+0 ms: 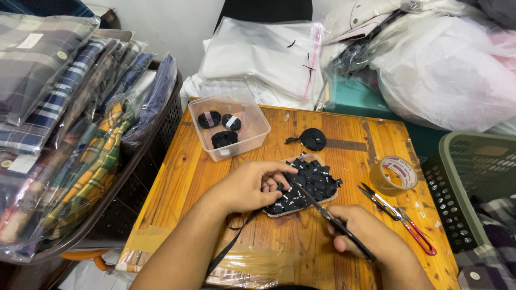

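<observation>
My left hand [252, 185] pinches a black ribbon strip [228, 247] at the edge of a shallow tray [329, 197] heaped with cut black label pieces [309, 185]. The strip trails down off the table's front edge. My right hand [365, 233] grips black scissors [322, 212], whose blades point up-left toward my left fingers, close to the ribbon.
A clear plastic box [228, 126] holds three black ribbon rolls. Another roll [313, 139] lies on the wooden table [183, 177]. A tape roll [395, 174] and red-handled snips [400, 217] sit to the right. Bagged shirts [70, 118] fill a basket at left; a green basket [473, 182] stands at right.
</observation>
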